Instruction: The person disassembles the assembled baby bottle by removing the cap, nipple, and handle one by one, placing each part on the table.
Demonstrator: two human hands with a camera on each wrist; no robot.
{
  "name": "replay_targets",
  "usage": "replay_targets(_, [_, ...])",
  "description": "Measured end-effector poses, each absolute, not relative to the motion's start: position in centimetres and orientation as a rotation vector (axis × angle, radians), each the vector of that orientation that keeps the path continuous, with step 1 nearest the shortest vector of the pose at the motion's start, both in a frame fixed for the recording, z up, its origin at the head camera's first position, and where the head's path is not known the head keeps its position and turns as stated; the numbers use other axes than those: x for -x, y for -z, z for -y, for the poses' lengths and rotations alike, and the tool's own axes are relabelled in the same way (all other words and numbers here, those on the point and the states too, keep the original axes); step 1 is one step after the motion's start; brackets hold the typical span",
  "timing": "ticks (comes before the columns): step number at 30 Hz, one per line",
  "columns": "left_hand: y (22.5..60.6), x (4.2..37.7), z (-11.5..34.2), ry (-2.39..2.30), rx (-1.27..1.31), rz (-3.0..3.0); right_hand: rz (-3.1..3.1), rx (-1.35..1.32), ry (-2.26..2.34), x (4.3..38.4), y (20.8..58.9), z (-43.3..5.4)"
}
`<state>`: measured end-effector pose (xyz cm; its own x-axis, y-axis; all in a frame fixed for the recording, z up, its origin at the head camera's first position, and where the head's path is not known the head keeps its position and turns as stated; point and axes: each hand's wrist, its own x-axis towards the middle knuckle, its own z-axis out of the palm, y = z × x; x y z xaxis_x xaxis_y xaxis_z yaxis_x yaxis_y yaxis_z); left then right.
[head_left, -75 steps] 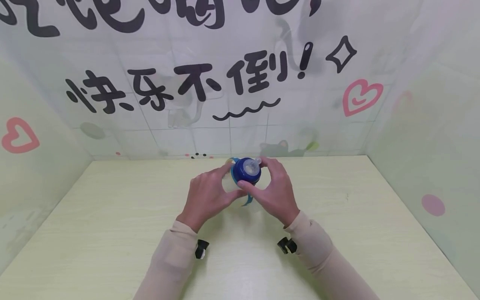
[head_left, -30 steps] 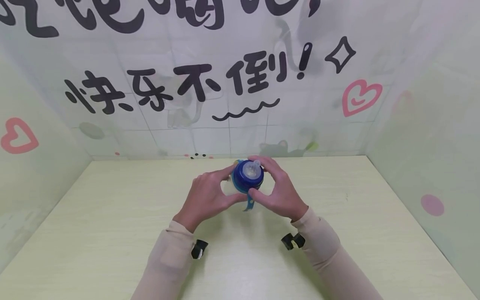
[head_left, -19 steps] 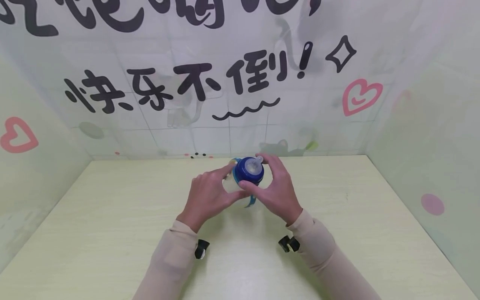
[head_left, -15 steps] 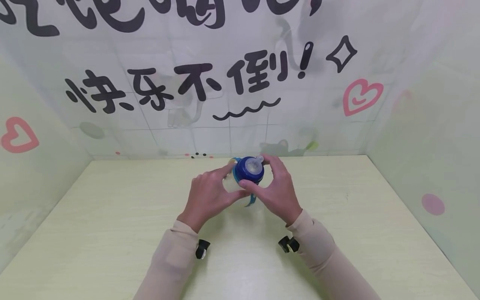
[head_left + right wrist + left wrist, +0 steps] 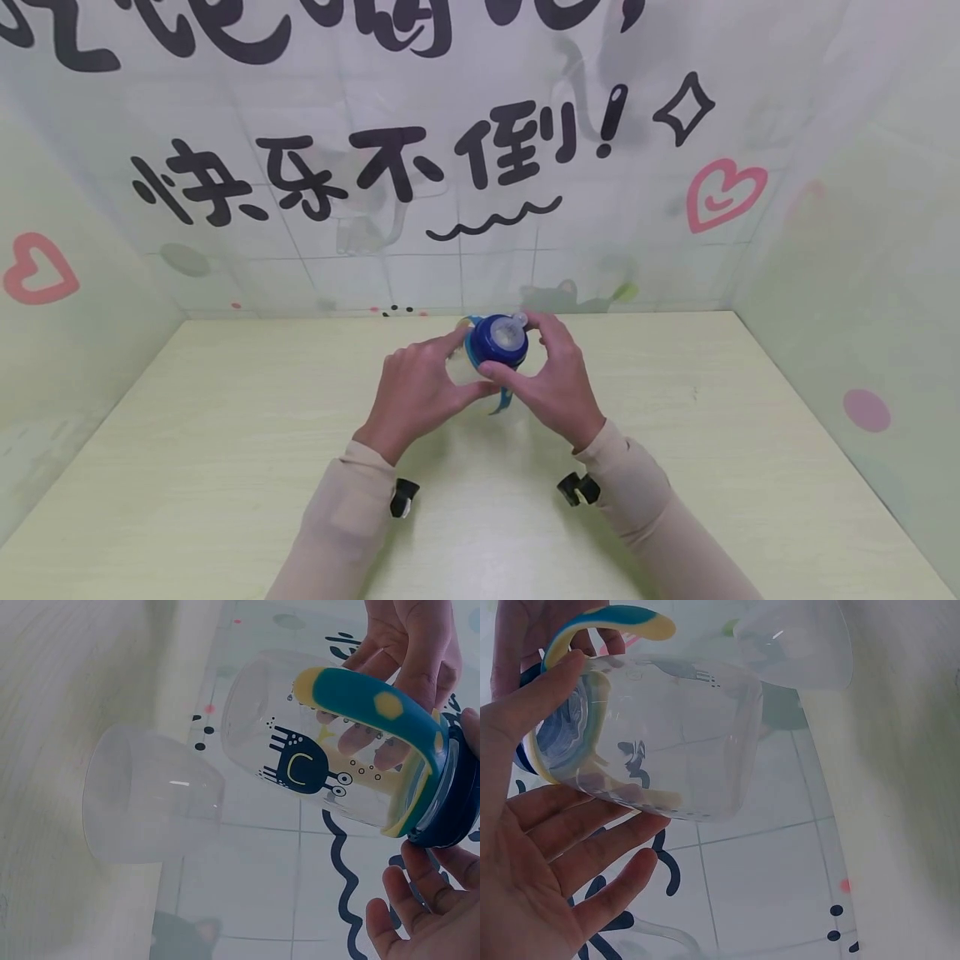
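A clear baby bottle [image 5: 697, 742] with a dark crab print is held up, tilted, in front of me. My left hand [image 5: 412, 387] holds it round the upper body, thumb and fingers on opposite sides. My right hand [image 5: 558, 383] grips the dark blue collar [image 5: 487, 343] between thumb and fingers. A see-through nipple [image 5: 509, 333] sticks up from the collar. A teal handle [image 5: 367, 697] with yellow spots curves along the bottle's side; part of another shows in the head view. Below the bottle, a translucent dome cap [image 5: 150, 802] stands on the table, apart from both hands.
The pale wood-grain table [image 5: 225, 467] runs back to a printed wall sheet [image 5: 420, 275] with black lettering. Side sheets [image 5: 847, 333] close off left and right. A black clip-like piece [image 5: 403, 497] sits at each wrist.
About a second ago the bottle stood more upright and my right thumb lay further right on the collar. Since then the bottle has tipped slightly and the right hand has shifted left; the last half second is nearly still.
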<state>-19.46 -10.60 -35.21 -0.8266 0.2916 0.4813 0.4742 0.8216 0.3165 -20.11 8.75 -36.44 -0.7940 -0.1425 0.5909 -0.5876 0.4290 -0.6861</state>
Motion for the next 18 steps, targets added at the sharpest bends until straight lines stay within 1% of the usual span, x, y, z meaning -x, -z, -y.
replay_targets(7, [35.14, 19.44, 10.61, 0.595, 0.580, 2.590, 2.233, -0.640, -1.329, 20.08, 36.37, -8.80])
replay_targets(18, [35.22, 19.42, 10.73, 0.634, 0.603, 2.581, 2.212, -0.775, -1.350, 20.34, 36.35, -9.13])
